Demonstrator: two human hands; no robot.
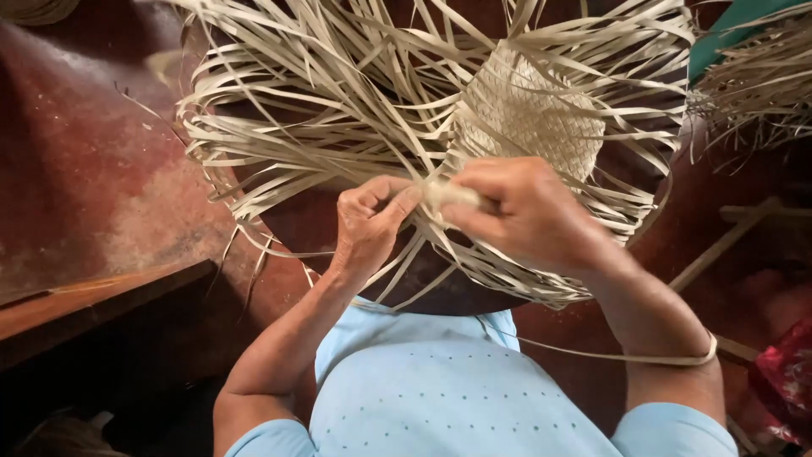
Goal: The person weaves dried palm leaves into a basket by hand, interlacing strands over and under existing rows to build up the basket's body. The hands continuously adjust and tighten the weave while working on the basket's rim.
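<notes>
- Left hand (370, 222): thumb and curled fingers pinch pale straw strips (338, 110).
- Right hand (524, 211): fingers folded, gripping a bunch of strips beside the left thumb.
- Both forearms angle up from the lap.
- Woven piece (529, 114) sits just above the hands, strips fanning outward.

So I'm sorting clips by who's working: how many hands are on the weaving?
2. The left hand pinches pale strips at the woven piece's near edge; the right hand grips strips right beside it. No other hands show.
</notes>
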